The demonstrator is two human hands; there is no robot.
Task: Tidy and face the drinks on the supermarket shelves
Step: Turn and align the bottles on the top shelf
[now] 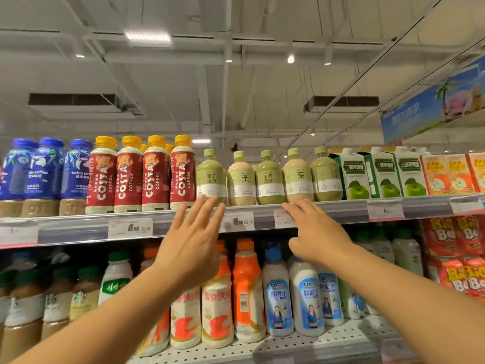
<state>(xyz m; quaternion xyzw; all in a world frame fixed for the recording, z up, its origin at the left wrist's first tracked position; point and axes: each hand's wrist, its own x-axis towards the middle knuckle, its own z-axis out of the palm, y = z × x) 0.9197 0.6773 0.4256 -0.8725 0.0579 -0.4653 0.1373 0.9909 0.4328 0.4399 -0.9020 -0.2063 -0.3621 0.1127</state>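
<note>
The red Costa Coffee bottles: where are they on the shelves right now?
In the head view, the Costa Coffee bottles stand on the upper shelf, left of centre, between the blue coffee bottles and the green-capped tea bottles.

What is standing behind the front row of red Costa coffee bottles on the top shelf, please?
Behind the Costa bottles, two more yellow caps peek through the gaps, so a second row exists. Their bodies are covered; its depth cannot be seen.

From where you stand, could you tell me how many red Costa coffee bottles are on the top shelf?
4 in the front row: Costa bottles and, between blue and green bottles. Yellow caps behind suggest more, hidden.
</note>
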